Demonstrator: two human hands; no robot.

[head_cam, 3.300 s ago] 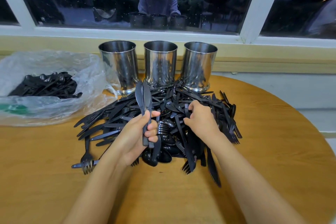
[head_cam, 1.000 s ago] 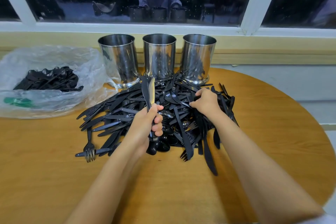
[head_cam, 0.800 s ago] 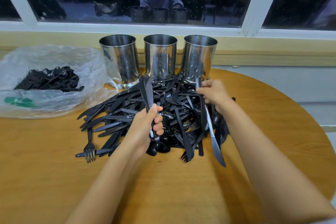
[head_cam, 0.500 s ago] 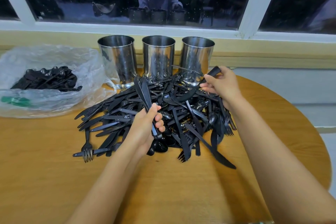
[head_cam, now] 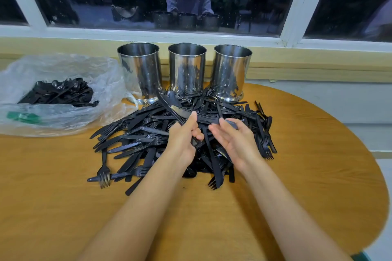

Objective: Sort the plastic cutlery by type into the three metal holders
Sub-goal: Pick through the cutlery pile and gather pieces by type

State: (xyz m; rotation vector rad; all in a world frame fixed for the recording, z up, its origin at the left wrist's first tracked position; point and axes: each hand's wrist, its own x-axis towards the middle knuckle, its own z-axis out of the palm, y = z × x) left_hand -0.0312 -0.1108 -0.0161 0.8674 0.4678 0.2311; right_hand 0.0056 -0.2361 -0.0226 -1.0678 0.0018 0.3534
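head view: left hand (head_cam: 183,140) closed in a fist round a bundle of knives (head_cam: 169,101), blades pointing far and left toward the holders. right hand (head_cam: 235,144), palm up, fingertips curled on the handle end of a single knife (head_cam: 203,119) lying crosswise, its blade under the left thumb. both hands are above the cutlery pile (head_cam: 137,133) on the round table (head_cam: 318,154). three metal holders (head_cam: 187,68) stand upright in a row at the pile's far edge; contents not visible. plastic bag (head_cam: 63,70) with more cutlery, far left.
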